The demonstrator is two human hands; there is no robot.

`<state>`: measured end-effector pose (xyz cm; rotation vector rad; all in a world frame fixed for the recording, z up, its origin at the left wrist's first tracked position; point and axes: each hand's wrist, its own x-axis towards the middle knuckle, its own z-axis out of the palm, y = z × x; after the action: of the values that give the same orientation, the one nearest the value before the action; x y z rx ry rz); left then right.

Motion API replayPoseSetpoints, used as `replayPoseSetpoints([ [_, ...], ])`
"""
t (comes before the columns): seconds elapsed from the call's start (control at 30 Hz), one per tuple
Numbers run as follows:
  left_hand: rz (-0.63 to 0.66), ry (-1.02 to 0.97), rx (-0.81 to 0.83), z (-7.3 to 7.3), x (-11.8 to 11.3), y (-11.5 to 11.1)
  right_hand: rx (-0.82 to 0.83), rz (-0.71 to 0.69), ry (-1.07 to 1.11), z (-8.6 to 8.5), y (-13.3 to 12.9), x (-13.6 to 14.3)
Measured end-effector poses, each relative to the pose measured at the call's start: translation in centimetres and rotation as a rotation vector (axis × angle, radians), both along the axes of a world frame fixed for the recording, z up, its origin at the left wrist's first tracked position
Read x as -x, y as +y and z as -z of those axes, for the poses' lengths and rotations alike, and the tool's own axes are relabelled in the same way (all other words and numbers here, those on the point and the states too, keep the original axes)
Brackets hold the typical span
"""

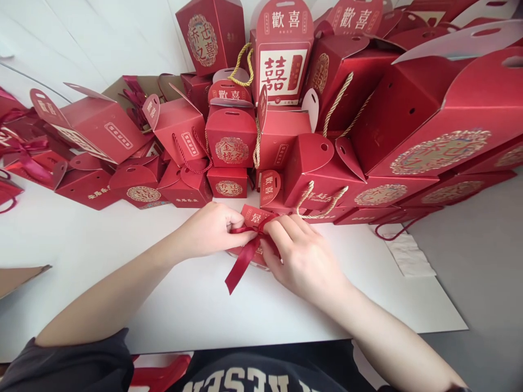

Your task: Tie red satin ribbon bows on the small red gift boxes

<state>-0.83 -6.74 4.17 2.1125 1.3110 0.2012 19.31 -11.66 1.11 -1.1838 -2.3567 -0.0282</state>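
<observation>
On the white table a small red gift box (250, 214) stands in front of me, largely covered by my hands. A dark red satin ribbon (242, 265) crosses its top, and one loose end hangs down the near side. At the box's left, my left hand (211, 230) pinches a loop of the ribbon between thumb and fingers. My right hand (296, 251) grips the ribbon on the right, its fingers curled close to where the strands meet. How the strands cross under the fingertips is partly hidden.
Stacked red gift boxes (231, 136), some with gold rope handles, line the back of the white table (196, 310). More boxes with ribbons (32, 155) lie at the left. Folded white tissue (409, 255) rests at the right edge, and a cardboard flap (20, 279) juts in at left.
</observation>
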Motion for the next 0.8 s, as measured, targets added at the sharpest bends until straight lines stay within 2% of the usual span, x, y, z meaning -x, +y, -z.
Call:
replayPoseSetpoints([
  [0.1, -0.003, -0.011, 0.014, 0.1, 0.1, 0.0, -0.033, 0.03, 0.004, 0.5, 0.1, 0.1],
  [0.2, -0.003, 0.011, -0.001, 0.1, 0.1, 0.0, 0.062, 0.012, 0.165, 0.3, 0.3, -0.4],
  [0.33, -0.003, 0.026, -0.014, -0.1, -0.1, -0.1, 0.398, 0.013, 0.416, -0.8, 0.4, -1.4],
  [0.43, -0.02, 0.05, -0.035, -0.2, -0.2, -0.2, 0.792, -0.008, 0.628, -1.4, 0.5, -1.9],
  [0.53, -0.043, 0.061, -0.063, -0.1, -0.3, -0.2, 1.168, -0.048, 0.81, -1.3, 0.8, -2.2],
  [0.6, -0.041, 0.051, -0.054, -0.1, -0.2, 0.0, 1.285, -0.049, 0.844, -0.9, 1.1, -2.4],
  [0.67, -0.038, 0.028, -0.011, 0.1, -0.1, 0.2, 1.334, -0.044, 0.834, -0.5, 1.4, -2.7],
  [0.8, -0.055, -0.069, 0.16, 0.4, 0.5, 1.0, 1.417, -0.089, 0.795, -0.3, 2.0, -3.7],
])
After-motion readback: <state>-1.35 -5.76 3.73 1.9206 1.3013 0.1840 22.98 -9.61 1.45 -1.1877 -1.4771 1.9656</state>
